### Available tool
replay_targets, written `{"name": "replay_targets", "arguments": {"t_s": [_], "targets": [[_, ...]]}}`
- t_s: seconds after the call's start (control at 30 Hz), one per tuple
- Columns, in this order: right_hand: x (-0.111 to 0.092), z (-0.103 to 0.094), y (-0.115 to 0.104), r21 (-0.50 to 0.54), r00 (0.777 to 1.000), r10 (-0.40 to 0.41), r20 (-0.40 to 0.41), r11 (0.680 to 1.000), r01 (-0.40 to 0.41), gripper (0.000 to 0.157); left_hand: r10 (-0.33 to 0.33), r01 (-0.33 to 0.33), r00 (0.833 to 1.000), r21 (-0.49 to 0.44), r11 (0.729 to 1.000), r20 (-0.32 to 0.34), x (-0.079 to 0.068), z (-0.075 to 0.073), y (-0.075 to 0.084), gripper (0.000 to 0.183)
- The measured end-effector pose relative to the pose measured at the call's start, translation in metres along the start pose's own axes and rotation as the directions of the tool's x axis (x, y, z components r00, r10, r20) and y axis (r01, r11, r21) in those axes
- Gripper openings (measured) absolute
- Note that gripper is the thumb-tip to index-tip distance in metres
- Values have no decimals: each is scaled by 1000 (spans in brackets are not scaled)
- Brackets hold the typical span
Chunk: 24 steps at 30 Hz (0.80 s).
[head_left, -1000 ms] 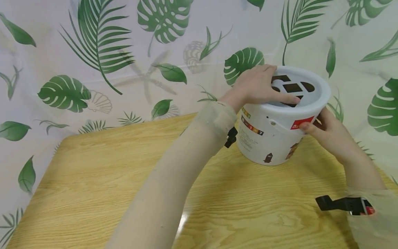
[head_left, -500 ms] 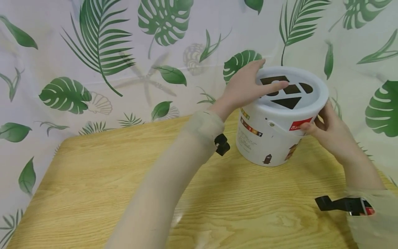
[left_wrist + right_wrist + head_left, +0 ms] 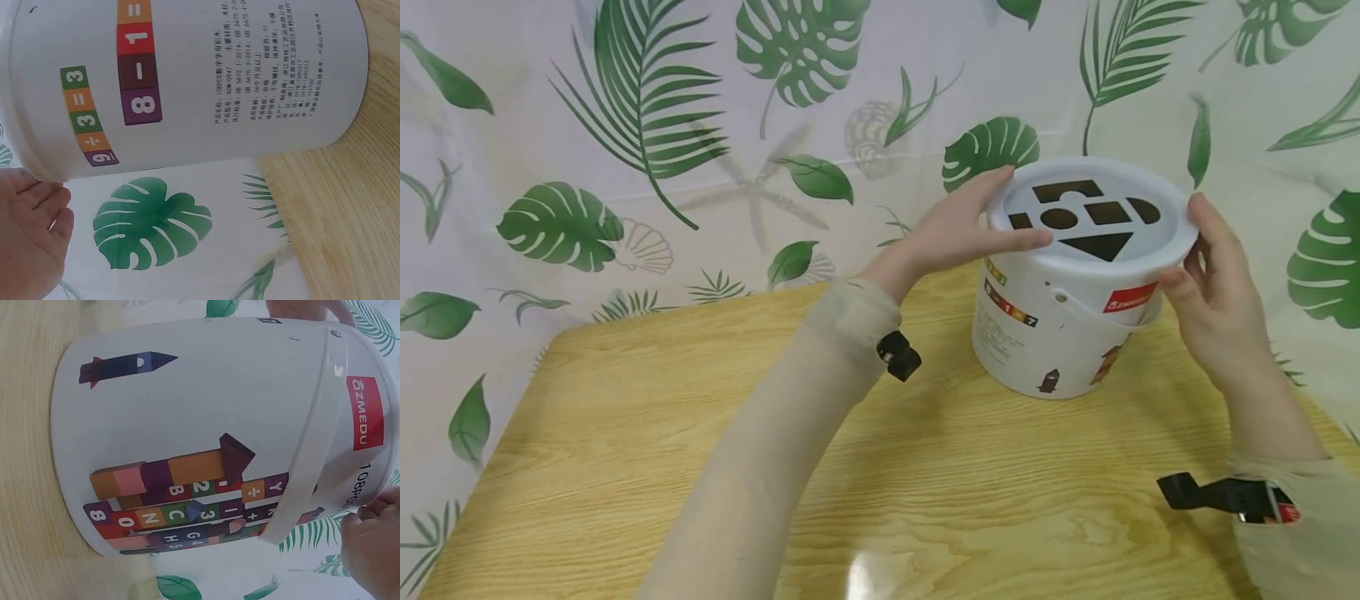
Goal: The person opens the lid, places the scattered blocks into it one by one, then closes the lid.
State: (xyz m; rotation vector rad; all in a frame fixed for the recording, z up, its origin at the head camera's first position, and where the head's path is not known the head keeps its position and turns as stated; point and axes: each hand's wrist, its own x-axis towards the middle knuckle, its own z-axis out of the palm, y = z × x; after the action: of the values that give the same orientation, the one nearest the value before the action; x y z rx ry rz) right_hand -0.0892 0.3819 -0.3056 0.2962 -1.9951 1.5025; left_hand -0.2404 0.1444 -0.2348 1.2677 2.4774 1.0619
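A white plastic bucket stands on the table, with printed pictures and a carry handle on its side. On top sits its round white lid with several shaped cut-outs. My left hand grips the lid's left rim, thumb lying over the top. In the left wrist view its fingers curl in under the rim. My right hand holds the lid's right rim, thumb below the edge at the front and fingers up along the side. The right wrist view shows this hand at the rim too.
The wood-grain table reaches left and forward of the bucket. A leaf-printed cloth hangs right behind it. Black straps with small devices sit on both forearms.
My left hand has slid left off the middle of the lid to its left rim, uncovering the cut-outs. My right hand has risen from the bucket's side to the lid's rim.
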Motion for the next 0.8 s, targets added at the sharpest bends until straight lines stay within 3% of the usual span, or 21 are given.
{"name": "replay_targets", "arguments": {"t_s": [0.1, 0.3, 0.47, 0.63, 0.8], "targets": [[0, 0, 0, 25, 1000, 21, -1, 999, -21, 74, 16, -16, 1000, 17, 1000, 10, -1, 2, -4, 103], [1, -3, -2, -142, 999, 31, 31, 990, -26, 67, 4, -5, 1000, 98, 995, 12, 1, 5, -8, 103], [5, -4, -5, -179, 999, 18, 39, 984, -10, 63, 5, -5, 1000, 109, 994, -6, 3, 6, -9, 102], [5, -4, -7, -155, 998, 57, 20, 987, -53, 65, 11, -9, 999, 48, 999, -37, 2, 9, -11, 99], [2, -6, -3, -52, 994, 106, 19, 993, -105, 70, -1, -9, 994, -98, 995, -105, -5, 19, -17, 99]]}}
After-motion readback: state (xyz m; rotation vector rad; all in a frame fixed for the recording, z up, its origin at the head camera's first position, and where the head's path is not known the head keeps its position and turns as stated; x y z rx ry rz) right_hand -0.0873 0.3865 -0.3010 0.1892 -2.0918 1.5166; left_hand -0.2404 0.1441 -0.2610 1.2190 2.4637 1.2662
